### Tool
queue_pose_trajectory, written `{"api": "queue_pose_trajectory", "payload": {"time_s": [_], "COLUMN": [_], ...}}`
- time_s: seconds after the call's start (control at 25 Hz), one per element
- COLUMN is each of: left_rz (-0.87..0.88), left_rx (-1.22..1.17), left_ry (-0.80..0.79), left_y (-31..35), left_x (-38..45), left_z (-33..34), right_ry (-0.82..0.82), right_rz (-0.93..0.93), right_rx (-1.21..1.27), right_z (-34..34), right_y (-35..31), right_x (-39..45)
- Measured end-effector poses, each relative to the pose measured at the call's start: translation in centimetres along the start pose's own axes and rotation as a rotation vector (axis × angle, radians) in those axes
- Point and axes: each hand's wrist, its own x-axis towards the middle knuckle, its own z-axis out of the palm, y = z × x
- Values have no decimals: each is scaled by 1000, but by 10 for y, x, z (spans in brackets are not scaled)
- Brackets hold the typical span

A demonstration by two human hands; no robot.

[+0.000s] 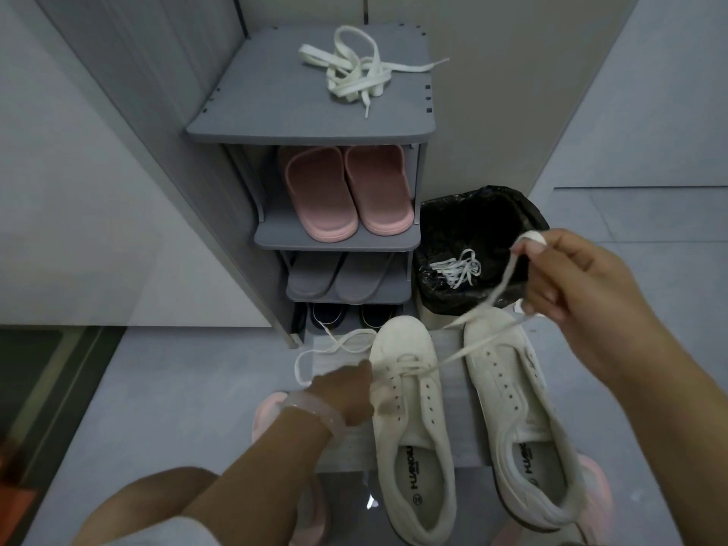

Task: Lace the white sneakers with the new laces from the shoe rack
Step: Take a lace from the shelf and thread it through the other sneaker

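Observation:
Two white sneakers stand side by side on a pale mat (457, 435) in front of the shoe rack. The left sneaker (409, 427) has a white lace (468, 350) crossed through its front eyelets. My left hand (346, 396) rests on this sneaker's left side at the eyelets; its fingers are hidden. My right hand (583, 293) is raised over the right sneaker (512, 407) and pinches the lace's right end, pulled taut. The lace's other end loops loosely on the floor to the left. The right sneaker has bare eyelets. A bundle of white laces (354, 70) lies on the rack's top shelf (275, 112).
The grey shoe rack holds pink slippers (346, 191), grey slippers (342, 277) and dark shoes (354, 315) on lower shelves. A bin with a black liner (472, 250) stands right of the rack with white laces (459, 269) inside. Grey panels rise on both sides.

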Motion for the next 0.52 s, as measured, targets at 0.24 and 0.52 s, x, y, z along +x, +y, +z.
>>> {"api": "queue_pose_trajectory", "payload": {"time_s": [0.24, 0.52], "left_rz": [29, 184], "left_rx": [40, -621], "left_ry": [194, 784], "left_y": [2, 15], "left_x": [-13, -72], "left_z": [-26, -88], "right_ry": [-339, -414], "right_rz": [270, -49], "right_rx": [-771, -1171], "right_z": [-30, 12], "right_y": [-25, 11], "right_x": [-13, -16]}}
